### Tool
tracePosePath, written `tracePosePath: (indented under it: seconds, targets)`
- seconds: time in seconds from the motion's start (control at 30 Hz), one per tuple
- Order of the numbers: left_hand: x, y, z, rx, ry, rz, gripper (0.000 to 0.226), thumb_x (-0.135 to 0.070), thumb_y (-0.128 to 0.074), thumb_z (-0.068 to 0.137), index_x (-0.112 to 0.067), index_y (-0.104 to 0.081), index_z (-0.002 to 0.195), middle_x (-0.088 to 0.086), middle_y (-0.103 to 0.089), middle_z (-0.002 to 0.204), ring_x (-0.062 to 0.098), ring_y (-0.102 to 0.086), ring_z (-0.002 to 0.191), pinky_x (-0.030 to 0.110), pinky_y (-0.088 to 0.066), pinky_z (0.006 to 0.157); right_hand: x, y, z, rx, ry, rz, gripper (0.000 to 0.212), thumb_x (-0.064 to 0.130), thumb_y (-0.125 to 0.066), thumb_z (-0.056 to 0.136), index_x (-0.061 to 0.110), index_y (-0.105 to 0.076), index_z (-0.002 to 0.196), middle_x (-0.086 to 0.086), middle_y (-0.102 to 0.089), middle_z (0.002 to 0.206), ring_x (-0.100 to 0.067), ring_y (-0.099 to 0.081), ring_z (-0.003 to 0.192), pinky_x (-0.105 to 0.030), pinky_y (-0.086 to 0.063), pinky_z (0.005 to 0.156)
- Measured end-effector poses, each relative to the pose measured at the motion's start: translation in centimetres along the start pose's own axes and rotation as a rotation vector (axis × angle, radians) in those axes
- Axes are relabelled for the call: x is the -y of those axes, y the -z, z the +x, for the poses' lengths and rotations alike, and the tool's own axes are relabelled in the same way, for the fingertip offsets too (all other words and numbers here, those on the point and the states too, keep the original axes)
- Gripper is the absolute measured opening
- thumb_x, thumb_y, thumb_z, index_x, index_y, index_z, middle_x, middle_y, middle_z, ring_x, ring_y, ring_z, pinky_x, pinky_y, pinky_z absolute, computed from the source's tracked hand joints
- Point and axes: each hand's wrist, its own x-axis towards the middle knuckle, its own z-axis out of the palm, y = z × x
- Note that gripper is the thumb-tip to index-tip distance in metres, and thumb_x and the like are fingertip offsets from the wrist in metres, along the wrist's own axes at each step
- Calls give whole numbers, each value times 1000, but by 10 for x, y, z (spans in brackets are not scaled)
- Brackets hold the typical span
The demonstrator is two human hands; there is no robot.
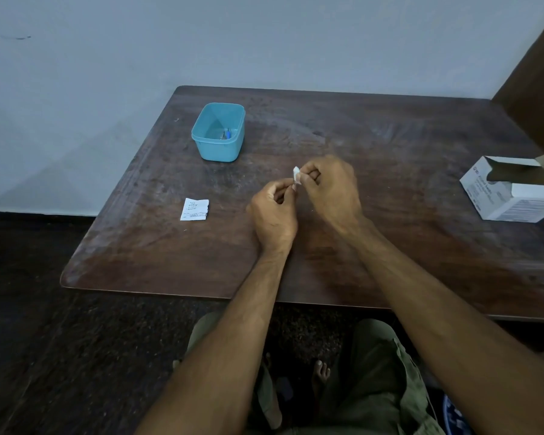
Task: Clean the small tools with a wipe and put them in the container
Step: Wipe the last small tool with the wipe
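1. Both hands meet over the middle of the dark, scuffed wooden table point(390, 146). The right hand point(330, 189) pinches a small white folded wipe point(296, 175) between thumb and fingers.
2. The left hand point(274, 215) has its fingertips curled together right against the wipe. It seems to pinch a small tool there, but the tool is hidden, so its shape and long axis cannot be told.
3. The light-blue rectangular plastic container point(218, 131) stands open, beyond the hands and to their left. It already holds a few small items, one of them blue.
4. The left hand is the nearer one to the container. My judgement is that the drop-off would run forward and leftward from where the hands are.
5. A torn white printed sachet wrapper point(194, 209) lies flat to the left of the left hand, nearer the front edge than the container, and off the direct line.
6. An opened white cardboard box point(512, 189) sits at the far right edge, well apart from the hands.
7. Nothing stands between the hands and the container.
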Motion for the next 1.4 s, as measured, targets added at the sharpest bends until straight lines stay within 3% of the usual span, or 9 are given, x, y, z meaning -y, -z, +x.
tracePosePath:
  seconds: [0.1,0.27,0.37,0.47,0.67,0.9,1.07,1.27,1.4]
  targets:
    - [1,-1,0,13,-5,13,14,-6,-67,86,-8,-74,98,-4,-74,88,-1,-69,79,17,-56,74,-1,6,3,-32,-42,37,15,23,-65,86,15,-72,75,5,-69,73,-10,-61,69,-30,-51,68]
    - [2,-1,-1,-22,-29,52,11,-7,-67,86,-11,-73,94,-1,-74,86,6,-70,78,33,-59,76,6,0,-5,44,43,-17,14,24,-66,83,18,-72,72,8,-67,71,-5,-57,65,-23,-43,62]
    - [0,-1,-3,-2,-66,88,13,-6,-66,87,-9,-73,97,-1,-75,88,5,-70,81,27,-58,76,3,7,1,7,-18,29,16,21,-67,85,18,-73,71,10,-62,61,-3,-51,54,-20,-38,56]
    - [-1,-1,-4,7,-94,107,14,-5,-66,87,-9,-73,99,0,-75,90,5,-70,82,24,-58,77,0,14,12,-30,-58,7,15,22,-66,86,15,-74,75,14,-49,53,-5,-46,53,-21,-32,59]
    - [-1,0,-4,-24,-101,120,15,-4,-66,86,-8,-73,98,3,-75,91,8,-70,82,27,-57,77,9,5,0,82,84,-78,16,16,-64,84,15,-72,70,4,-59,65,-10,-52,64,-23,-34,62]
    - [-4,-1,-6,-8,-122,154,11,-5,-67,86,-9,-70,96,0,-75,89,8,-70,81,22,-56,75,-5,13,17,18,-32,-52,14,23,-66,85,15,-76,78,5,-63,65,-11,-57,64,-25,-43,63]
    - [-5,1,-7,-36,-118,160,8,-2,-66,86,-9,-64,89,2,-73,87,8,-69,79,12,-51,68,7,4,3,108,156,-111,12,17,-65,83,15,-76,81,-4,-72,82,-21,-64,80,-32,-49,69]
    - [-10,1,-8,-34,-68,140,14,-5,-69,85,-14,-58,82,-11,-67,72,-5,-61,62,3,-40,61,-11,12,19,-1,-40,-24,11,20,-67,83,15,-75,77,1,-68,67,-10,-57,62,-28,-48,65]
    - [-9,1,-7,-30,-16,93,17,-5,-69,85,-16,-57,85,-8,-69,78,-4,-65,70,10,-49,64,-8,5,2,56,67,3,11,21,-66,84,17,-73,76,5,-65,69,-9,-54,64,-27,-44,61]
